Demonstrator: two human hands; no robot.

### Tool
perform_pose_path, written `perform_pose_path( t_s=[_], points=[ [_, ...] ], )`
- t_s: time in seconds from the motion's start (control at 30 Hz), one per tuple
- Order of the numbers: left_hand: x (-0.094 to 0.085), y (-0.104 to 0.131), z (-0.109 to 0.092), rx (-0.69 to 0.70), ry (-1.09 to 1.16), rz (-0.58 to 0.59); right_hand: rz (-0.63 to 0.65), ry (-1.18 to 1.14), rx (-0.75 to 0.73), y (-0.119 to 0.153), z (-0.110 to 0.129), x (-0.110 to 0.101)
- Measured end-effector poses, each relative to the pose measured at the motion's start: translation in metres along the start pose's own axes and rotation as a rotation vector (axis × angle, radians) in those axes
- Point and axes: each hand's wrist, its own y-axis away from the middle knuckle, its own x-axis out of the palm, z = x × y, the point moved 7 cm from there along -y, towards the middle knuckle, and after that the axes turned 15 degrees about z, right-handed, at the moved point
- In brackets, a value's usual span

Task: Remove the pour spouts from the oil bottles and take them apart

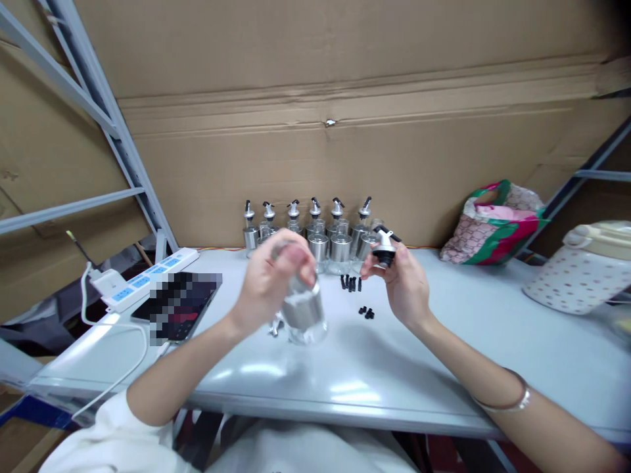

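Steel-sleeved glass bottle (304, 314) hangs slightly tilted over the grey table (374, 374), gripped around its top by the left hand (270, 272), though motion blur leaves the exact finger placement uncertain. The right hand (408, 289) pinches a pourer spout (384, 246), black stopper (385, 257) downward, near small black tubes (350, 284). Glass is likely smooth, fairly weighty and breakable, so the metal sleeve (305, 309) seems a surer hold; the stopper probably gives like rubber.
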Motion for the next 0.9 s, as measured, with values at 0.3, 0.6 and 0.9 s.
perform_pose_path(
  t_s=[0.3, 0.6, 0.9],
  points=[
    [-0.171, -0.025, -0.013, -0.09, -0.492, -0.574, -0.02, -0.08, 0.144, -0.001, -0.018, -0.001],
    [-0.245, -0.011, 0.068, -0.245, -0.512, -0.646, 0.083, 0.011, 0.197, 0.002, -0.02, 0.006],
    [-0.26, -0.01, 0.089, -0.248, -0.536, -0.634, 0.09, 0.033, 0.169, 0.001, -0.023, 0.008]
  ],
)
